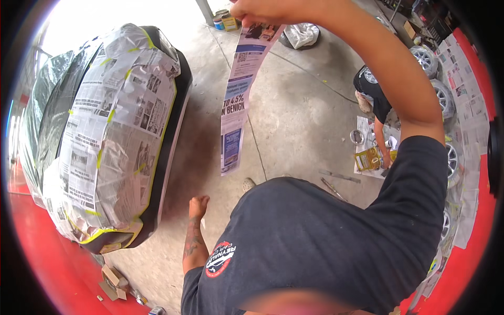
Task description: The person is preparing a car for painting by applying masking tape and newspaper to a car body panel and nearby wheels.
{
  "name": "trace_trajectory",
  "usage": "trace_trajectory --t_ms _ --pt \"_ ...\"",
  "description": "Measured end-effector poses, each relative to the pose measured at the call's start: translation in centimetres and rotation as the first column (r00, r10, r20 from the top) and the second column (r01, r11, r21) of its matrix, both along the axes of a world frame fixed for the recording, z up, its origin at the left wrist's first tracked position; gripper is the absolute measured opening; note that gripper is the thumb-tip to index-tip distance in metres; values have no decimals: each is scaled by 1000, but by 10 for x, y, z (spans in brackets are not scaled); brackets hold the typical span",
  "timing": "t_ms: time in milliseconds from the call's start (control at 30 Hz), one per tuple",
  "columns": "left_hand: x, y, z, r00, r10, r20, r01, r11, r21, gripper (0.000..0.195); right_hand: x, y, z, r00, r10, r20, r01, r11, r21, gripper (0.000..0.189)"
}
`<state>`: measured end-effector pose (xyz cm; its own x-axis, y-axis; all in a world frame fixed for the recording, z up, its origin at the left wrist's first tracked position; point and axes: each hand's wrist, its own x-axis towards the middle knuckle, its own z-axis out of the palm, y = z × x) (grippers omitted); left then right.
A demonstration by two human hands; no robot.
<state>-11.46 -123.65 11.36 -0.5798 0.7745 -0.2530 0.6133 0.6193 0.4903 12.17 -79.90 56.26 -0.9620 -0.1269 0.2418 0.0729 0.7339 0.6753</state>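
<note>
My right hand [256, 13] is raised at the top edge, its fingers pinching the upper end of a long newspaper strip [238, 94]. The strip hangs down over the concrete floor, slightly curled. My left hand [199, 206] is low on the left, in a loose fist with nothing plainly visible in it. Left of that hand stands a car [171, 157] with bare black lower trim, apart from the hand. Newspaper sheets [130, 110] edged with yellow-green masking tape [99, 158] cover much of its body. Clear plastic film [43, 106] drapes its far side.
At the right a co-worker [374, 90] bends over yellow cans [367, 159] on newspaper. Silver alloy wheels [451, 159] line the newspaper-covered red wall. Cans [226, 21], a covered round object [301, 35], a cardboard box [114, 279] and metal tools [339, 176] lie on the floor.
</note>
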Motion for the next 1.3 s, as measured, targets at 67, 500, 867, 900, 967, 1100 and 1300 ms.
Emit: trace_trajectory --t_ms 67,500,867,900,967,1100,1300 --pt "-5 42 25 998 17 55 -31 966 255 32 -1 -22 -2 997 -31 73 33 999 -37 17" --pt "112 228 159 979 -177 102 35 636 771 14 16 -66 -91 976 181 -123 -199 967 -160 9" --pt "122 225 157 971 -77 -226 222 635 740 7 1 -90 -199 977 187 -99 -211 883 -418 16" --pt "122 223 156 971 -71 -227 220 635 741 7 -2 -90 -207 976 192 -100 -217 883 -416 16" --pt "122 221 156 974 -96 -205 219 629 746 8 -5 -89 -220 967 203 -153 -252 848 -467 16" --pt "126 216 155 989 -116 -91 146 655 741 7 -3 -89 -216 945 242 -218 -322 796 -513 17" --pt "130 213 171 983 -154 -98 176 661 730 4 16 -63 -189 987 158 -23 -150 870 -469 20"
